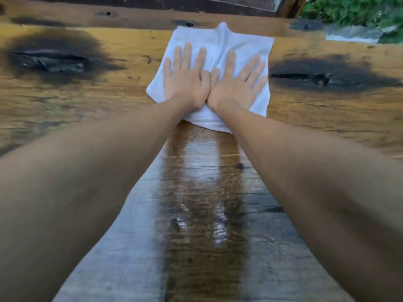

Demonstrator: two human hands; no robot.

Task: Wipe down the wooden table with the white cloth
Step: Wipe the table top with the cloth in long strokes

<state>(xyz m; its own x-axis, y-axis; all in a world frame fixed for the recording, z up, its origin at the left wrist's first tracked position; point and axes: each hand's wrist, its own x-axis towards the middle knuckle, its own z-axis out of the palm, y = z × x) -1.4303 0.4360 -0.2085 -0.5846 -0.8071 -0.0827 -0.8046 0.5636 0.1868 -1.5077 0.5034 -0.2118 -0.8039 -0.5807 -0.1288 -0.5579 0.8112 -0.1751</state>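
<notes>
Flat on white cloth (pixel 220 44): both hands, wordless.

White cloth (pixel 218 46) on seemingly wet wooden table (pixel 87 101)

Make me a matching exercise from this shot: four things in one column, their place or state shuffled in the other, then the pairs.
1. left hand
2. white cloth
3. wet streak
4. green plants

A. shiny, between the forearms
B. far upper right, beyond the wooden table
C. flat, fingers spread, thumb beside the right hand
D. pressed under both palms

Pairs: 1-C, 2-D, 3-A, 4-B
</notes>
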